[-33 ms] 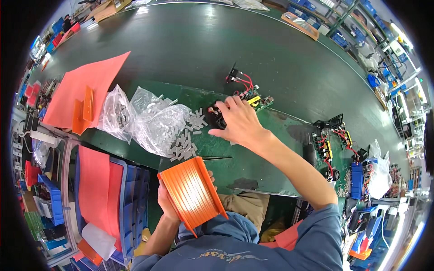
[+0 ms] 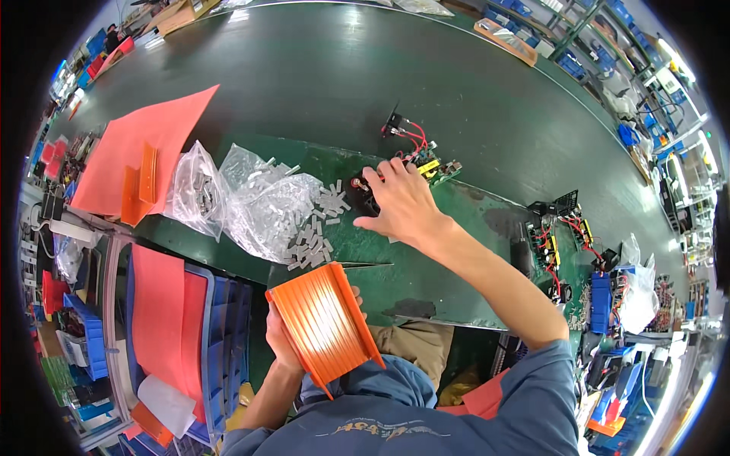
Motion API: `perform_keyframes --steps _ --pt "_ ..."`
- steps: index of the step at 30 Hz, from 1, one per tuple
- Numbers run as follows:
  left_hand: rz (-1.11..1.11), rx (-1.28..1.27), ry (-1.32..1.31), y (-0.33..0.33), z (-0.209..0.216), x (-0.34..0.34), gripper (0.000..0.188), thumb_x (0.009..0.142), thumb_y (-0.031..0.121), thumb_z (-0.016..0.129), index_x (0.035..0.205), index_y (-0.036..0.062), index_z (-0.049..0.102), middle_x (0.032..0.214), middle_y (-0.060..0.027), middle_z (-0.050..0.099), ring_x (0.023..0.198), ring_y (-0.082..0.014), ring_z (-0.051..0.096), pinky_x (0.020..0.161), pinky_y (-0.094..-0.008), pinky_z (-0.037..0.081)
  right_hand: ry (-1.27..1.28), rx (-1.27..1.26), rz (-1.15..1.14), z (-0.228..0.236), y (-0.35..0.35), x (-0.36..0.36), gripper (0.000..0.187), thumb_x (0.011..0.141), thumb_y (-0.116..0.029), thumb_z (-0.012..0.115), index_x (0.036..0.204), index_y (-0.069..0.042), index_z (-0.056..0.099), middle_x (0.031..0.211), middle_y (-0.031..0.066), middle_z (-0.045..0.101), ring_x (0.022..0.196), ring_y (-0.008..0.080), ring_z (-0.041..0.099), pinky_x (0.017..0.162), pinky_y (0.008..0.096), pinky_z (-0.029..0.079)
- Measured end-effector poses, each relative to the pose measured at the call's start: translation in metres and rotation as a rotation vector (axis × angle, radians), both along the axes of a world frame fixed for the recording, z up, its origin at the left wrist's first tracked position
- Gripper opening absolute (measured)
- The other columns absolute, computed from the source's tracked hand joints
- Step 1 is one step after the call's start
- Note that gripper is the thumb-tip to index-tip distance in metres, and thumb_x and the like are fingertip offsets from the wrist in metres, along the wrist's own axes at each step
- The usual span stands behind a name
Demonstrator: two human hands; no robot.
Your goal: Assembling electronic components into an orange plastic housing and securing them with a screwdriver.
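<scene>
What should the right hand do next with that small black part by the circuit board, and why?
Probably close the fingers on the small black part and lift it. The right hand lies spread over it beside the circuit board, with no grip visible yet, while the left hand holds the orange ribbed tray low at the bench edge.

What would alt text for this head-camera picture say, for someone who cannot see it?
Seen from above, a person's right hand reaches onto a green workbench to a small black part beside a wired circuit board, while the left hand holds a ribbed orange tray near the lap. Clear plastic bags and loose small grey pieces lie to the left.
</scene>
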State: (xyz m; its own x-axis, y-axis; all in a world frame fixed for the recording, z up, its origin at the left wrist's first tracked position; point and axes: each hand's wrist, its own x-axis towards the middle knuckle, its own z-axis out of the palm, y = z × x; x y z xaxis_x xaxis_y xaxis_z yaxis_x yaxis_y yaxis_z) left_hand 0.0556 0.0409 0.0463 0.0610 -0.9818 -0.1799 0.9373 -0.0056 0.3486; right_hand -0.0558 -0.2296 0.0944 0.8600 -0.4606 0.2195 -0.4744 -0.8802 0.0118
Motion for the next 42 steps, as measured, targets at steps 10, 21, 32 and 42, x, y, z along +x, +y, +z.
perform_keyframes --steps 10,21,32,42 --pt "-0.014 0.037 0.105 -0.006 -0.009 0.008 0.103 0.098 0.079 0.026 0.16 -0.0028 0.034 0.152 -0.0311 0.049 0.138 -0.0454 0.053 0.114 -0.0592 0.044 -0.169 0.21 -0.228 -0.045 0.046 -0.057 0.029 0.088 -0.019 0.08 0.102 -0.004 0.06 0.106 0.0153 0.062 0.082 0.0349 0.068 0.067 0.0454 0.056" --pt "0.007 -0.022 0.058 -0.01 0.003 0.002 0.107 0.097 0.082 0.028 0.161 -0.0036 0.032 0.152 -0.0288 0.05 0.136 -0.0445 0.055 0.115 -0.0587 0.044 -0.291 -0.064 -0.124 -0.016 0.019 0.015 0.063 0.079 -0.036 0.087 0.122 0.0 0.059 0.103 0.013 0.062 0.101 0.0324 0.063 0.08 0.0454 0.054" --pt "0.041 -0.06 0.087 -0.001 -0.006 0.009 0.102 0.096 0.08 0.037 0.165 0.0046 0.029 0.155 -0.0267 0.046 0.14 -0.0424 0.051 0.117 -0.0616 0.04 0.033 0.058 0.285 0.029 -0.007 -0.078 0.053 0.069 -0.014 0.073 0.119 -0.004 0.06 0.111 0.013 0.064 0.104 0.0315 0.063 0.087 0.0416 0.051" --pt "-0.087 -0.03 -0.023 -0.026 -0.005 -0.011 0.109 0.093 0.086 0.028 0.161 0.0013 0.034 0.151 -0.0288 0.05 0.136 -0.0434 0.054 0.116 -0.0632 0.041 -0.083 0.171 -0.344 0.01 -0.032 -0.08 0.075 0.084 -0.036 0.081 0.141 0.003 0.052 0.13 0.0214 0.063 0.123 0.0394 0.059 0.106 0.0492 0.049"
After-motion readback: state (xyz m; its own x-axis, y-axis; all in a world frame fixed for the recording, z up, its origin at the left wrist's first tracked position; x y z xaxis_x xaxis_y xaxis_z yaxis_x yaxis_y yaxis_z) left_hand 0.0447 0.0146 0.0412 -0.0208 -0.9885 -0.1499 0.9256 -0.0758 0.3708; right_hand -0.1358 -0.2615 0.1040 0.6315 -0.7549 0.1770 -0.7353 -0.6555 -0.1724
